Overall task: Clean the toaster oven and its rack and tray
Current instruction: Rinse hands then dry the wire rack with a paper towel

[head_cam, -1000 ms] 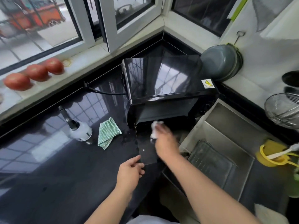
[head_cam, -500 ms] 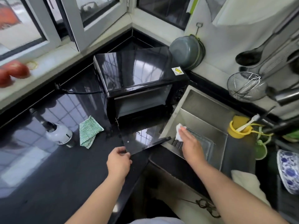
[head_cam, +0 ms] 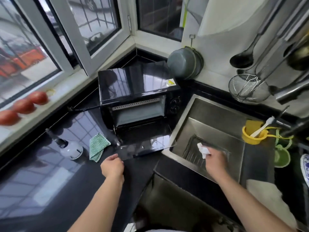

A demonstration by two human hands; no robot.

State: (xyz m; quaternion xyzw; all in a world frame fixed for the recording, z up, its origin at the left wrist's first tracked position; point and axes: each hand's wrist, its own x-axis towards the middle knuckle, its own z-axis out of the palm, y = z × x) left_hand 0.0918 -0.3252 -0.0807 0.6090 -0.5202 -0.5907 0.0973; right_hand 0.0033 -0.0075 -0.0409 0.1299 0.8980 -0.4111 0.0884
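One black toaster oven (head_cam: 138,91) at the corner of the dark counter (head_cam: 41,173), just left of the sink (head_cam: 215,114). Door (head_cam: 143,146) folded down flat, cavity exposed, two knobs on the right face. Left hand (head_cam: 112,166) at the door's front left corner, fingers curled at its edge — holding the door. One rack (head_cam: 192,151) and one tray (head_cam: 222,149) lying in the sink basin, rack over tray as far as visible; exact overlap unclear. Right hand (head_cam: 215,160) over the tray, fingers closed round one crumpled white wipe (head_cam: 203,150).

On the counter left of the door: one green striped cloth (head_cam: 97,146), folded, and beside it one white spray bottle (head_cam: 66,146) lying on its side. One black cord (head_cam: 83,108) running from the oven's left side.

On the windowsill: three red fruits (head_cam: 23,105) in a row.

Right of the sink: one yellow cup (head_cam: 253,133) with one white brush (head_cam: 262,127) in it. One grey pan (head_cam: 183,62) against the wall behind the oven. One wire strainer (head_cam: 247,88) and several ladles hanging on the wall — count of ladles unclear.
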